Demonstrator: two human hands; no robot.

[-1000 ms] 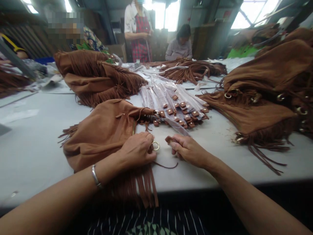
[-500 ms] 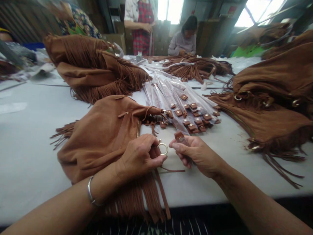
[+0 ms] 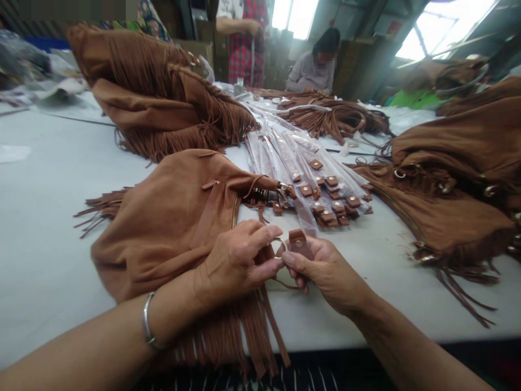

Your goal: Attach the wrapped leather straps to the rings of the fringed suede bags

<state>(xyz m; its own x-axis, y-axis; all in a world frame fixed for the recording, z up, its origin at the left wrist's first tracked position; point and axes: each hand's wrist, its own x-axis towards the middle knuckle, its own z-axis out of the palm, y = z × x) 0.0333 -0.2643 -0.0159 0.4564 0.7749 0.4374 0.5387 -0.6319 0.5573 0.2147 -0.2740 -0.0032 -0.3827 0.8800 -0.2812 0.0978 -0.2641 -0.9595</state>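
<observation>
A brown fringed bag (image 3: 163,217) lies on the white table in front of me, its long fringe (image 3: 228,331) hanging toward the near edge. My left hand (image 3: 242,252) pinches a gold metal ring (image 3: 280,247) at the bag's near corner between thumb and fingers. Close against the ring, my right hand (image 3: 321,266) grips the end of a brown strap (image 3: 299,243) with a metal snap, partly covered in clear plastic. The rest of that strap is hidden by my fingers. Ring and strap end are side by side; whether they touch I cannot tell.
Several plastic-wrapped straps (image 3: 321,190) with snap ends lie just beyond my hands. Fringed bags (image 3: 163,103) are heaped at the back left, and more bags (image 3: 456,179) lie at the right. Loose brown straps (image 3: 337,117) lie farther back. Two people (image 3: 313,68) are across the table.
My right hand has moved left with the strap end, up to the ring. My left fingers have closed in more around the ring, which has shifted slightly right and up.
</observation>
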